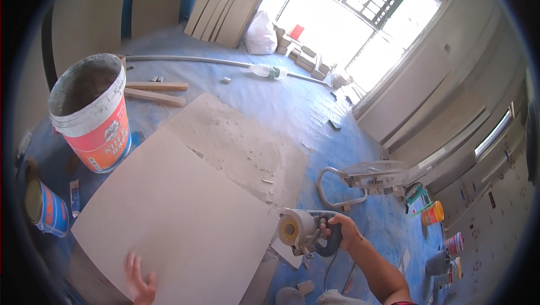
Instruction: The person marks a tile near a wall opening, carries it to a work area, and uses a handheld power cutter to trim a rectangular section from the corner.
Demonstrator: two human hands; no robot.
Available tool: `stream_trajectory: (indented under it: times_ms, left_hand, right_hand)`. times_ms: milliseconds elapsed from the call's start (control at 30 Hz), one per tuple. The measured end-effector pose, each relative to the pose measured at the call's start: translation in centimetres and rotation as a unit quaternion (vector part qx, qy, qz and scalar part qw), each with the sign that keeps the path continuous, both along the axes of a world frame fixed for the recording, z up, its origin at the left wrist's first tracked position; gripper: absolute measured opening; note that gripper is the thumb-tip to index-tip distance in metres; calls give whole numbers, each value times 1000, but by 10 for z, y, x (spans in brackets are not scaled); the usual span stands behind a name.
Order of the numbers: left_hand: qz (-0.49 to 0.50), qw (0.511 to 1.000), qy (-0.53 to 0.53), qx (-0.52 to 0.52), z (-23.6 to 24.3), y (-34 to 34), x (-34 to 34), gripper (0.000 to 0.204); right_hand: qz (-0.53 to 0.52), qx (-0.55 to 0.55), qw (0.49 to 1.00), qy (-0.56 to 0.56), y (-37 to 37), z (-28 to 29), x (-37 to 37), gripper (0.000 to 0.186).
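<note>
I am in a room under renovation: blue sheeting (281, 108) covers the floor, and bare boards (156, 10) lean upright across from a bright window (326, 24). A crusted bucket (98, 130) stands near wooden strips (154, 97), crumbs of debris (268, 181) lie scattered, and my right hand (344, 231) grips a power cutter (298, 229) near a big pale board (180, 209).
</note>
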State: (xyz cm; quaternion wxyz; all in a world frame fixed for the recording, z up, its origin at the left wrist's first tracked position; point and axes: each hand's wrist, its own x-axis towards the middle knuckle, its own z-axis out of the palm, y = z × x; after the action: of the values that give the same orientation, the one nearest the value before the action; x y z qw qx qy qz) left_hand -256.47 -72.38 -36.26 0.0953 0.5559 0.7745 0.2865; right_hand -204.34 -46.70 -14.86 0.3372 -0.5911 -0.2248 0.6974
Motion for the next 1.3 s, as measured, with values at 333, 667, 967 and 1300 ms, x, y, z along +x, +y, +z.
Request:
stream_trajectory:
  times_ms: [333, 667, 967, 1300]
  left_hand:
    - [345, 924, -158, -52, -50, -138, 70, 74]
    - [461, 792, -345, -202, -66, -161, 103, 73]
    - [460, 802, -317, -211, -126, -194, 85, 70]
    - [403, 817, -393, -126, -9, -169, 66, 35]
  right_hand:
    - [180, 118, 965, -148, 62, 12, 26, 24]
    - [214, 198, 932, -217, 75, -33, 35, 28]
    - [252, 235, 907, -241, 89, -32, 53, 25]
    - [234, 238, 910, -245, 58, -16, 60, 30]
